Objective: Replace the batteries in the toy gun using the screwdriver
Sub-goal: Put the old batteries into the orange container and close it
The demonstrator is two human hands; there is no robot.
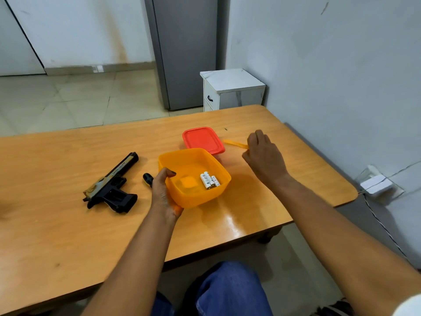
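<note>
My left hand (163, 192) holds the orange box (193, 176) by its near side, with my thumb curled over the rim. The box is tilted up a bit. Three batteries (209, 180) lie inside it, side by side. My right hand (264, 156) is up over the table (68, 236), past the box. Its fingers pinch a thin orange lid (234, 144). A red box (203, 140) sits just behind the orange one. The toy gun (111, 185) lies flat on the table, left of my left hand. The screwdriver (148, 179) lies between them, and my hand hides part of it.
</note>
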